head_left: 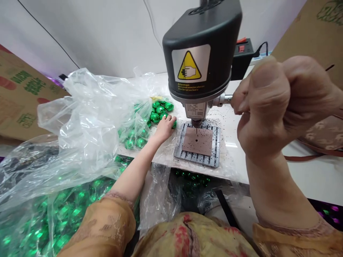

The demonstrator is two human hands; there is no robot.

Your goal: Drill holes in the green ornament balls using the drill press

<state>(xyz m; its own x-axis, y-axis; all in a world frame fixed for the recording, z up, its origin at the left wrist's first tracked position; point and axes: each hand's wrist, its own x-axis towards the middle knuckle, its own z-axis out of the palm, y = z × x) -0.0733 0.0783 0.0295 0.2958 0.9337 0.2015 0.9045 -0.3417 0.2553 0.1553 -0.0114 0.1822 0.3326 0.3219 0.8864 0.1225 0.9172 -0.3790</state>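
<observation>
A black drill press point(199, 53) with a yellow hand-warning label stands over a slotted metal base point(215, 150). On the base lies a brown square pad point(191, 144) with a dark hole, and the thin drill bit is just above it. My right hand point(268, 103) is closed round the lever point(227, 99) at the press's right side. Left of the base, my left hand point(166, 126) rests on shiny green faceted balls point(160, 109), its fingers curved over one near the pile's edge. That ball is partly hidden under my fingers.
Clear plastic bags point(88, 114) spread over the left side, above more green balls point(64, 214). Cardboard boxes stand at far left point(24, 96) and right point(300, 35). A black power box point(243, 53) sits behind the press. Dark shavings litter the white table point(235, 135).
</observation>
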